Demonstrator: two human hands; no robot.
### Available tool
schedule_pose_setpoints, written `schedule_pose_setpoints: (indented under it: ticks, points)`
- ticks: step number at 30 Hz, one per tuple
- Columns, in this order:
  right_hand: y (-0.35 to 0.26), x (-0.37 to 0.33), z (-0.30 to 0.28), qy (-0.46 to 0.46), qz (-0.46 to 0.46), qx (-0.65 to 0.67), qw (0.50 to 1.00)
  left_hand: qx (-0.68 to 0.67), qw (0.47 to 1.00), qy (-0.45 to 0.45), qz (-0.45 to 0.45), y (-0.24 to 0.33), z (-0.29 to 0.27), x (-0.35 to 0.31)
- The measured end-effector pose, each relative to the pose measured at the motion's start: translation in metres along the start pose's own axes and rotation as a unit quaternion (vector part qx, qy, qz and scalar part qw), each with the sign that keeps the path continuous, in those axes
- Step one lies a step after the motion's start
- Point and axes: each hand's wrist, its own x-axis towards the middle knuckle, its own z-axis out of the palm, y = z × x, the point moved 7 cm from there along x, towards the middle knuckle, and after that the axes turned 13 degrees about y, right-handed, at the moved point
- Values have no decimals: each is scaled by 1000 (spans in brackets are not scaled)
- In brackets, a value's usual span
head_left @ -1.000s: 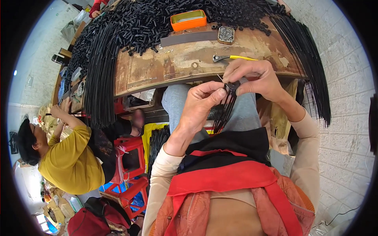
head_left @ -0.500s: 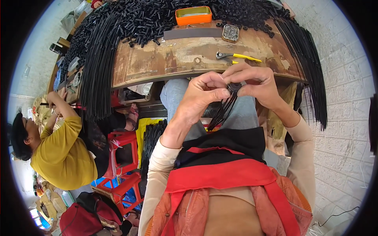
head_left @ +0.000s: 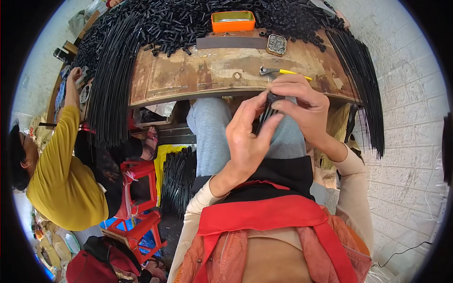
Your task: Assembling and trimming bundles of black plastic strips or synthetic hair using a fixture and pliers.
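Left hand (head_left: pixel 246 133) and right hand (head_left: pixel 306 104) are pinching a black rod bundle (head_left: pixel 265 114) between them in one shared grip, probably steadying its top from both sides; yellow-handled pliers (head_left: pixel 286 71) are lying just beyond the grip on the table (head_left: pixel 212 70), seemingly for easy reach.

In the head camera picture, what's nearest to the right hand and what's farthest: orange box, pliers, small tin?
From the right hand:
1. Pliers: on the table, just beyond the hand.
2. Small tin: farther back, beyond the pliers.
3. Orange box: farthest back, left of the tin.
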Motion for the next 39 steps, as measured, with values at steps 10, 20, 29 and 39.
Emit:
schedule_pose_setpoints:
  ticks: [10,20,29,39]
  points:
    - [74,-35,44,-42,308,99,945,-181,971,-35,-150,-4,-44,57]
    - [71,-43,78,-46,300,127,944,-188,961,-107,-171,-33,-54,80]
    - [76,-39,75,-22,301,106,947,-86,989,-10,-117,-13,-39,65]
    - [76,-43,76,-58,310,134,939,-184,965,-61,-174,-35,-53,68]
